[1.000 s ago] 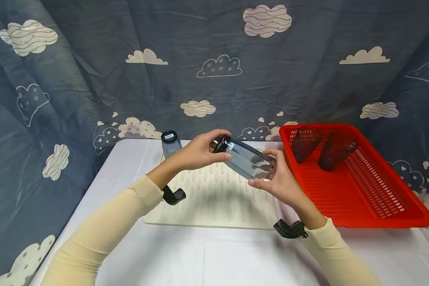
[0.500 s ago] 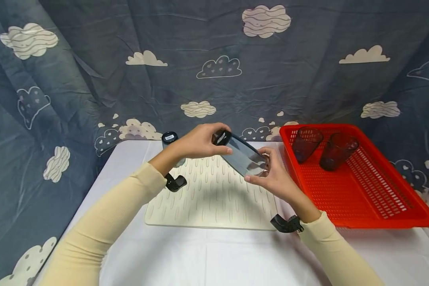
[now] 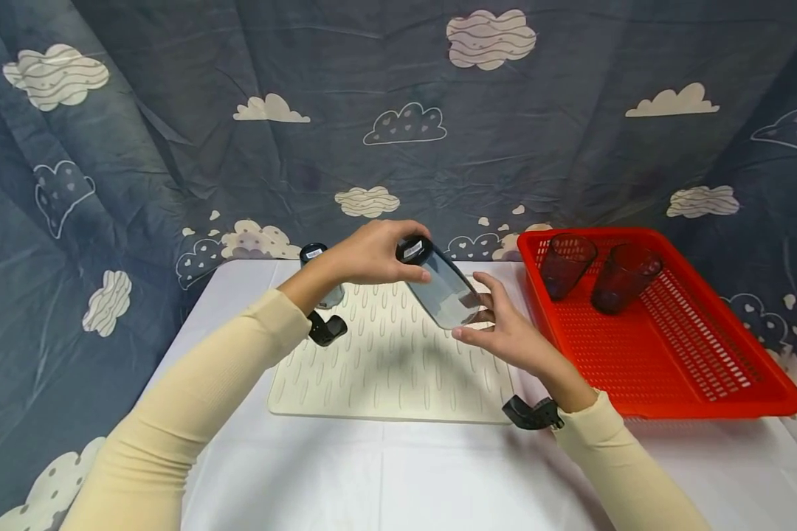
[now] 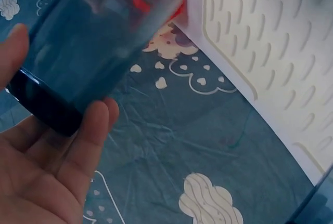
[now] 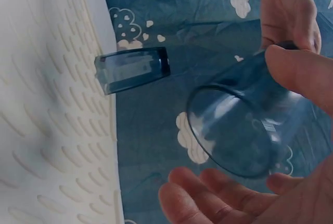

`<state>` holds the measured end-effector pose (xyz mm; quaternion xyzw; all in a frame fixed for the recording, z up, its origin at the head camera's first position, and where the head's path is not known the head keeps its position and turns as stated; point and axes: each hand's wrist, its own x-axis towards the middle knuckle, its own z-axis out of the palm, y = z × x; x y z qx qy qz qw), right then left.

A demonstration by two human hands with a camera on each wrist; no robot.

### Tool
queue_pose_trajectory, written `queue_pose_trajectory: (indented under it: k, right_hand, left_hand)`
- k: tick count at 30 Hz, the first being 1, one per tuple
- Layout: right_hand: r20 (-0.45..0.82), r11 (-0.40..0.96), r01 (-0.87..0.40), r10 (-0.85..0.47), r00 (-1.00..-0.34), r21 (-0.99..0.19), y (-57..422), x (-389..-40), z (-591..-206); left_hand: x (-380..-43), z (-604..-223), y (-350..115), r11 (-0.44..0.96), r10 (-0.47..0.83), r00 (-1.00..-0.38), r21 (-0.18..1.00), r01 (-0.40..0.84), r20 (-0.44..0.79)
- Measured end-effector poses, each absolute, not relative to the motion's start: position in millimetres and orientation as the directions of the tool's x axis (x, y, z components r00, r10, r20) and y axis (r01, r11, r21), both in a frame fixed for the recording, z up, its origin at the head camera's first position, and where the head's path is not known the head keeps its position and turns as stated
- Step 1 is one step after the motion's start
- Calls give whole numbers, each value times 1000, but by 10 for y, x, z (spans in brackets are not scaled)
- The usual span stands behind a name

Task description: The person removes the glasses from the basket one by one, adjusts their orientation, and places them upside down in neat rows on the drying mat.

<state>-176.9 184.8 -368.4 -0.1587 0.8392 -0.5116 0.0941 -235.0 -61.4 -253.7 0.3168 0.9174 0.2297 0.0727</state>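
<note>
A dark, bluish clear glass tumbler [image 3: 446, 295] is held tilted above the ribbed mat, its dark base up and its mouth down to the right. My left hand [image 3: 381, 254] grips it round the base, thumb on the near side. By the mouth, my right hand [image 3: 508, 328] has its fingers spread about the rim. In the right wrist view a gap shows between the right fingertips [image 5: 190, 195] and the tumbler's rim [image 5: 208, 151]; whether the thumb touches the glass, I cannot tell. A second tumbler [image 5: 132, 68] stands upside down at the mat's far left, partly behind my left wrist.
The cream mat [image 3: 398, 383] lies on a white-covered table [image 3: 319, 472]. To the right is a red perforated basket [image 3: 651, 369] holding two tumblers [image 3: 627, 279] at its back. A dark cloud-print curtain [image 3: 372, 74] hangs behind and at the sides.
The held tumbler has shifted slightly left, and its base has turned more toward the head camera. My right fingers have loosened and straightened around the rim.
</note>
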Motion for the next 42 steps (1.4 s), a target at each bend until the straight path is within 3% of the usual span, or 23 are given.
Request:
queue_pose_trajectory:
  k: [13,24,34,42]
  right_hand:
    - [42,497,-289,-450,-892,-818,2001,-1668,-3697]
    - [181,552,-356,-345,-921,-754,2138,-1599,-3668]
    - [146,616,-342,-347,-927,-710,2260,-1500,-3621]
    - [149,620,-334,-332,-932,-710,2358,-1462,-3584]
  left_hand:
    - [-2458,-2659,-662,738,604,-797,363,568,18]
    - [-2567,-2756,-742,787,562,-827,317,529,-15]
    - [-2671,-2902,-868,847,495,-865,264,461,-78]
    - [-2758,-3033,-975,868,447,-889,284,406,-96]
